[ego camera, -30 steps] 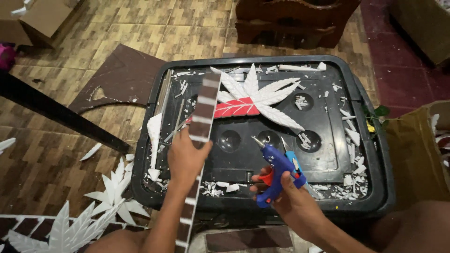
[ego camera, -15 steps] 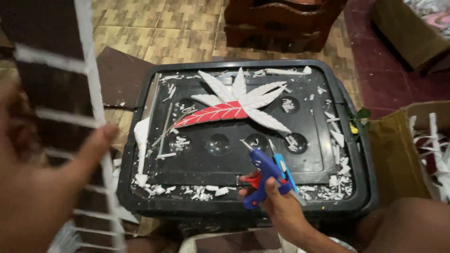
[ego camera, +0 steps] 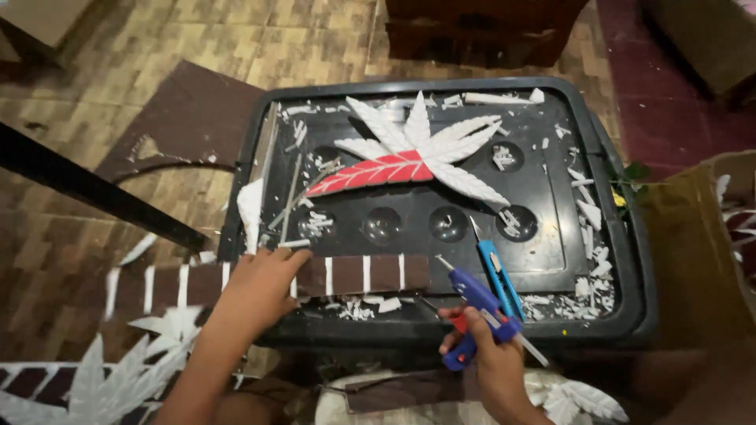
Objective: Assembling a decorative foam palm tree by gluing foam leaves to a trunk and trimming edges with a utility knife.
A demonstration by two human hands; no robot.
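Left hand [ego camera: 264,287] lay flat, fingers pressing the brown white-striped strip [ego camera: 366,274] onto the black bin lid's [ego camera: 630,260] near edge, seemingly to steady it | right hand [ego camera: 492,358] gripped the blue glue gun [ego camera: 476,303], nozzle angled toward the strip's right end | blue cutter [ego camera: 498,275] just beside gun.

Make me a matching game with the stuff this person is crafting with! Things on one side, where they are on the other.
Things:
1. glue gun
2. brown striped strip
3. white and red leaf
4. blue cutter

Places:
A. under the left hand
B. lying by the glue gun's tip
C. in the right hand
D. far side of the black lid

Pairs: 1-C, 2-A, 3-D, 4-B
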